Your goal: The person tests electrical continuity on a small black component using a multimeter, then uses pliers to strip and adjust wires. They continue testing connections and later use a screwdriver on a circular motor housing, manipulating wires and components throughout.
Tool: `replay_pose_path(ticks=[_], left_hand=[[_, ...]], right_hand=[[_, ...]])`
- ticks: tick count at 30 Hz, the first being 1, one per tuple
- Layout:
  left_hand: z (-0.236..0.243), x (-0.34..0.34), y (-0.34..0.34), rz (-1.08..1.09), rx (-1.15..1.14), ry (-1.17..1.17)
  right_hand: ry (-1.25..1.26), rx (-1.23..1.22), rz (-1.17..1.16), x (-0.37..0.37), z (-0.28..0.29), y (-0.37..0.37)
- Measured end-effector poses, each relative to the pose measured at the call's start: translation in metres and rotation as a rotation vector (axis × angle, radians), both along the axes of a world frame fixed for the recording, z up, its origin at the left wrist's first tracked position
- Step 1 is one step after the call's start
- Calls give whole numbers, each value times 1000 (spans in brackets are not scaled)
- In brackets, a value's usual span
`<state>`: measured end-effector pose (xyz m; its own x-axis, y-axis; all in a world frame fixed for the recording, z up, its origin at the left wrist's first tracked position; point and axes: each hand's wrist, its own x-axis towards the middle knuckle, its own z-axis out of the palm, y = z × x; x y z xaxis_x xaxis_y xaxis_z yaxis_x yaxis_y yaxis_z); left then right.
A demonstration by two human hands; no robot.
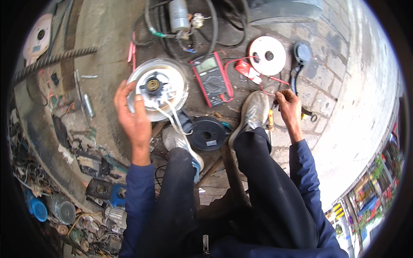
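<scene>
On the left, my left hand (134,116) grips the rim of a round, shiny kettle-like body (178,92), turned so its inner fittings face up. A brass-coloured ring connector sits in its middle, and white wires (173,114) trail out toward my shoe. Off to the right, the fingers of my right hand (289,105) are pinched together on a thin red lead (277,80); its tip is too small to make out. Between my hands lies a red-framed multimeter (212,79) with a grey screen and a dial.
Beyond my right shoe are a white round base (267,56), a red-and-white packet (247,70) and a black-handled tool (297,71). A black disc (208,133) lies between my feet. Farther off sit hoses and a cylindrical capacitor (178,16). Scrap parts (92,206) pile up at lower left.
</scene>
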<state>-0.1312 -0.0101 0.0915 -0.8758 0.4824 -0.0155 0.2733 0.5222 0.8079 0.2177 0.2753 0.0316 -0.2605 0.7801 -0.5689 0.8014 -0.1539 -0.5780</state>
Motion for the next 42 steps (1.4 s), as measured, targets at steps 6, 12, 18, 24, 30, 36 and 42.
replay_pose_path(ticks=[6,12,18,24,30,36,42], left_hand=[[-2,-7,-6,32,35,-117],[-9,-7,-9,85,90,-208],[-9,-6,-9,57,61,-144],[-8,-4,-9,54,68,-146],[-7,-4,-10,35,58,-126],[-5,-4,-7,22,38,-79],[-4,-3,-7,0,29,-37]], right_hand=[[-245,17,-109,70,-5,-6],[-355,84,-60,93,-42,-23],[-297,282,-153,72,-78,-22],[-305,285,-253,58,-78,-26],[-110,116,-465,39,-67,-14],[181,-221,-778,0,-90,30],[191,-358,-880,0,-93,50]])
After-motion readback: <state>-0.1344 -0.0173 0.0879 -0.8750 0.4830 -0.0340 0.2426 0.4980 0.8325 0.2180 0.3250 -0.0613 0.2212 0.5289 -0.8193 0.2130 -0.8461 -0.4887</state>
